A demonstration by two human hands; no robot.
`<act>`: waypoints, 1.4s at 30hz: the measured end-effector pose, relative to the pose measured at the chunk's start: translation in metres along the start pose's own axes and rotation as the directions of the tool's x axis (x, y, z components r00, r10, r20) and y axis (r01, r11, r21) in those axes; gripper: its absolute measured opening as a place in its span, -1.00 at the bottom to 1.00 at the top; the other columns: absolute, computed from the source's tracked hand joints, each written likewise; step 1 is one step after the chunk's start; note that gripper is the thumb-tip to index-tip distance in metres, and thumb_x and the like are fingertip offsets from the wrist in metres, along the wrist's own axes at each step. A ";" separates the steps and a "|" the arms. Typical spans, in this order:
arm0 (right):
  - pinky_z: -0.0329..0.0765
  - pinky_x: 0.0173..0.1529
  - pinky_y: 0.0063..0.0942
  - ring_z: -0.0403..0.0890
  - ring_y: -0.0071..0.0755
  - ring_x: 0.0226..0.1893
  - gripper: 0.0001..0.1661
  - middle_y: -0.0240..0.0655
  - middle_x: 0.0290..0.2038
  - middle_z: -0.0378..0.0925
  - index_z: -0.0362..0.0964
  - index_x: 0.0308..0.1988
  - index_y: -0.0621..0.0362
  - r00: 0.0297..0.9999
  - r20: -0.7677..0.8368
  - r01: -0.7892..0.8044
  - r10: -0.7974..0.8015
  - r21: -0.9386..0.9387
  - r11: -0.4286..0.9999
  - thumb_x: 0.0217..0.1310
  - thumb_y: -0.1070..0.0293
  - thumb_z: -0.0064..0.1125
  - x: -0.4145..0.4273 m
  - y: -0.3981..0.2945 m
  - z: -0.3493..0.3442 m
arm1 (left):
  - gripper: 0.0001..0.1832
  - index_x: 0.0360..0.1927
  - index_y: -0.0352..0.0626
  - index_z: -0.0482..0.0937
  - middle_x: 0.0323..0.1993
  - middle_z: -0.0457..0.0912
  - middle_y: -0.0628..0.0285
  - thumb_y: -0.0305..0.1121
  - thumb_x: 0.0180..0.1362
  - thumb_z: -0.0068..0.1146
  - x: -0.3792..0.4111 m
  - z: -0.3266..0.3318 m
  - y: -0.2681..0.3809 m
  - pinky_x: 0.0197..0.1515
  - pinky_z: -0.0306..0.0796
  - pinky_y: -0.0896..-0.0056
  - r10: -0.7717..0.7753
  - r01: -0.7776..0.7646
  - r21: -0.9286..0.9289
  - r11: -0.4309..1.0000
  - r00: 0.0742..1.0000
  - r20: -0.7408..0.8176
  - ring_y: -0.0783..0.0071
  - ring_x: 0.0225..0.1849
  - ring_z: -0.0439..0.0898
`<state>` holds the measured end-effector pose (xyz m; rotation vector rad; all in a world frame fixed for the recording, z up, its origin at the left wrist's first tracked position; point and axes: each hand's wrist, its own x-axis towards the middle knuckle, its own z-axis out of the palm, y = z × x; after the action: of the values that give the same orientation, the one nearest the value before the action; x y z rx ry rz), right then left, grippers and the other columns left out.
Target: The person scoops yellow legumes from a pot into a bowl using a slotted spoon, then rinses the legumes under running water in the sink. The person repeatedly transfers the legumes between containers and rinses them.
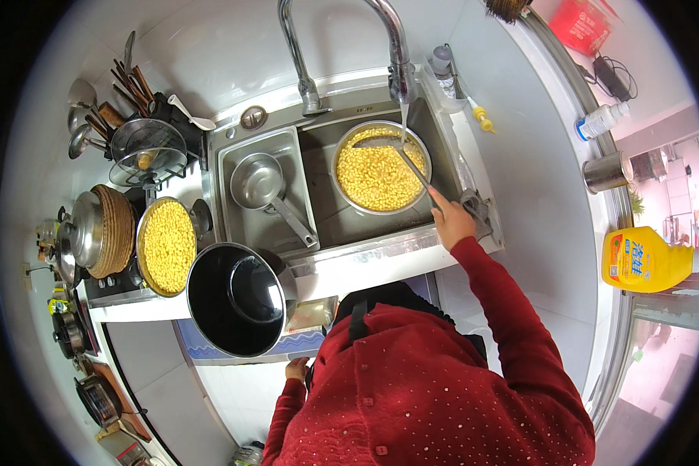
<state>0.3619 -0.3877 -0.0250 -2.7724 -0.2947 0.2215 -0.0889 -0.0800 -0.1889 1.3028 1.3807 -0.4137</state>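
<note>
My right hand (455, 222) grips the long handle of a metal skimmer (412, 165), whose wide head lies among yellow soybeans (378, 189). The beans sit in water in a round metal basin (334, 175), inside the larger sink bowl (333, 230). Water runs from the chrome faucet (402, 84) into this basin, close beside the skimmer head. My left hand (296, 369) hangs low beside my body, partly hidden, and its grip cannot be made out. Nearest to it is a deep dark pot (209, 314), tilted with its mouth towards me, at the counter's front edge.
A metal water ladle (257, 182) rests in the smaller sink tray (228, 227). Left of the sink, another basin (193, 247) holds more soybeans. Beyond stand glass lids (148, 137), a utensil holder (177, 119) and a lidded steamer (112, 233). A grey rag (476, 212) lies at the sink's right corner.
</note>
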 end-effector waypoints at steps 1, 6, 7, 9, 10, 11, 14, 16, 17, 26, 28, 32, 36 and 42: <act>0.45 -0.27 -0.15 0.52 -0.05 -0.39 -0.40 -0.14 -0.42 0.43 0.15 0.22 -0.43 0.999 -0.001 -0.036 0.036 -0.018 0.999 0.20 0.23 0.01 0.005 0.000 0.004 | -0.77 -0.32 -0.29 0.61 -0.62 0.56 0.24 -0.33 0.02 0.18 0.000 0.001 0.001 -0.58 0.30 0.52 0.002 -0.002 -0.003 1.000 1.000 -0.013 0.51 -0.66 0.43; 0.47 -0.23 -0.14 0.55 -0.02 -0.32 -0.39 -0.08 -0.35 0.49 0.15 0.22 -0.42 0.985 0.013 -0.171 0.172 -0.040 0.984 0.19 0.22 0.03 0.011 0.012 0.022 | -0.76 -0.30 -0.27 0.62 -0.63 0.55 0.23 -0.31 0.04 0.14 0.010 -0.006 -0.007 -0.58 0.29 0.51 0.343 -0.354 0.117 0.928 0.933 0.107 0.51 -0.66 0.44; 0.47 -0.20 -0.14 0.54 0.00 -0.29 -0.40 -0.06 -0.31 0.50 0.16 0.22 -0.39 0.976 0.057 -0.209 0.209 -0.007 0.978 0.18 0.22 0.03 0.008 0.012 0.021 | -0.76 -0.30 -0.27 0.62 -0.64 0.55 0.23 -0.30 0.05 0.14 0.011 -0.006 -0.007 -0.58 0.28 0.51 0.368 -0.382 0.111 0.918 0.921 0.123 0.51 -0.67 0.44; 0.47 -0.14 -0.14 0.54 0.03 -0.21 -0.40 -0.01 -0.22 0.52 0.18 0.22 -0.34 0.949 0.149 -0.287 0.277 0.051 0.957 0.17 0.24 0.04 -0.002 0.012 0.017 | -0.77 -0.31 -0.26 0.62 -0.65 0.54 0.23 -0.30 0.04 0.14 0.011 -0.007 -0.006 -0.59 0.27 0.50 0.321 -0.336 0.169 0.926 0.940 0.110 0.51 -0.68 0.43; 0.45 -0.09 -0.19 0.53 0.03 -0.16 -0.40 -0.02 -0.14 0.50 0.19 0.21 -0.29 0.950 0.161 -0.290 0.269 0.131 0.948 0.17 0.28 0.04 -0.007 0.013 0.018 | -0.77 -0.32 -0.25 0.62 -0.66 0.53 0.24 -0.30 0.04 0.14 0.010 -0.006 -0.004 -0.59 0.27 0.50 0.309 -0.324 0.178 0.929 0.945 0.107 0.51 -0.68 0.42; 0.44 -0.04 -0.24 0.52 0.02 -0.11 -0.40 -0.03 -0.07 0.47 0.21 0.21 -0.24 0.950 0.173 -0.293 0.259 0.211 0.933 0.16 0.33 0.04 -0.013 0.014 0.021 | -0.77 -0.33 -0.25 0.63 -0.67 0.52 0.24 -0.30 0.03 0.14 0.012 -0.007 -0.009 -0.60 0.26 0.50 0.318 -0.332 0.151 0.931 0.942 0.111 0.51 -0.68 0.42; 0.42 0.00 -0.27 0.50 0.05 -0.07 -0.42 0.00 -0.05 0.47 0.23 0.20 -0.15 0.984 0.088 -0.176 0.154 0.393 0.902 0.15 0.34 0.05 -0.025 0.029 0.032 | -0.78 -0.36 -0.25 0.63 -0.69 0.51 0.26 -0.30 0.03 0.15 -0.008 0.004 0.016 -0.60 0.25 0.50 0.188 -0.192 0.112 0.975 0.981 0.046 0.52 -0.69 0.40; 0.41 0.00 -0.27 0.49 0.06 -0.08 -0.43 0.01 -0.07 0.48 0.24 0.19 -0.12 0.998 0.004 -0.060 0.066 0.464 0.884 0.14 0.33 0.05 -0.035 0.028 0.027 | -0.78 -0.37 -0.26 0.63 -0.69 0.51 0.26 -0.30 0.02 0.15 -0.017 0.005 0.024 -0.60 0.25 0.50 0.123 -0.124 0.098 0.988 0.992 0.014 0.52 -0.69 0.40; 0.41 0.00 -0.28 0.49 0.06 -0.07 -0.42 0.00 -0.07 0.48 0.23 0.19 -0.12 0.999 -0.035 -0.008 0.029 0.484 0.875 0.14 0.34 0.05 -0.042 0.029 0.021 | -0.78 -0.37 -0.26 0.63 -0.69 0.51 0.26 -0.29 0.02 0.15 -0.014 0.004 0.020 -0.60 0.26 0.50 0.134 -0.136 0.094 0.986 0.991 0.023 0.52 -0.69 0.41; 0.42 -0.02 -0.25 0.52 0.05 -0.12 -0.42 -0.01 -0.11 0.51 0.22 0.20 -0.20 0.974 0.226 -0.064 -0.014 0.334 0.940 0.16 0.28 0.01 -0.070 0.017 -0.015 | -0.76 -0.32 -0.27 0.62 -0.65 0.55 0.26 -0.29 0.04 0.16 -0.011 0.004 0.016 -0.58 0.30 0.51 0.095 -0.094 0.124 0.988 0.996 -0.002 0.53 -0.67 0.43; 0.43 -0.05 -0.21 0.53 0.05 -0.16 -0.43 -0.02 -0.16 0.53 0.23 0.19 -0.27 0.974 0.227 -0.078 0.015 0.272 0.959 0.16 0.26 0.02 -0.061 0.017 -0.003 | -0.77 -0.32 -0.27 0.62 -0.65 0.55 0.25 -0.30 0.04 0.16 -0.014 0.006 0.018 -0.58 0.30 0.51 0.075 -0.073 0.097 0.993 0.997 -0.017 0.53 -0.67 0.43; 0.44 -0.11 -0.17 0.54 0.05 -0.21 -0.44 -0.01 -0.23 0.54 0.25 0.17 -0.35 0.986 0.157 -0.094 0.053 0.270 0.958 0.15 0.22 0.07 -0.039 0.031 0.030 | -0.77 -0.30 -0.26 0.62 -0.67 0.53 0.25 -0.30 0.04 0.16 -0.010 0.004 0.013 -0.61 0.28 0.52 0.046 -0.046 0.004 0.999 0.999 0.023 0.52 -0.69 0.42; 0.45 -0.13 -0.20 0.55 0.04 -0.22 -0.46 -0.03 -0.24 0.54 0.28 0.15 -0.31 0.987 0.138 -0.119 0.077 0.323 0.939 0.15 0.26 0.07 -0.032 0.024 0.023 | -0.78 -0.31 -0.25 0.61 -0.68 0.51 0.26 -0.31 0.05 0.15 -0.011 0.001 0.011 -0.64 0.27 0.52 -0.063 0.063 -0.062 0.996 0.998 0.003 0.52 -0.69 0.41; 0.46 -0.06 -0.33 0.56 -0.05 -0.16 -0.43 -0.06 -0.12 0.52 0.24 0.19 -0.24 0.998 0.063 -0.046 0.033 0.218 0.975 0.17 0.32 0.04 -0.010 0.004 -0.007 | -0.78 -0.32 -0.24 0.61 -0.65 0.53 0.24 -0.30 0.05 0.14 -0.010 0.001 -0.005 -0.64 0.29 0.50 -0.028 0.027 -0.042 0.999 1.000 -0.001 0.52 -0.69 0.42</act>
<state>0.3541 -0.3960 -0.0183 -2.5578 -0.2159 0.3254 -0.0948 -0.0870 -0.1829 1.2519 1.4031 -0.4005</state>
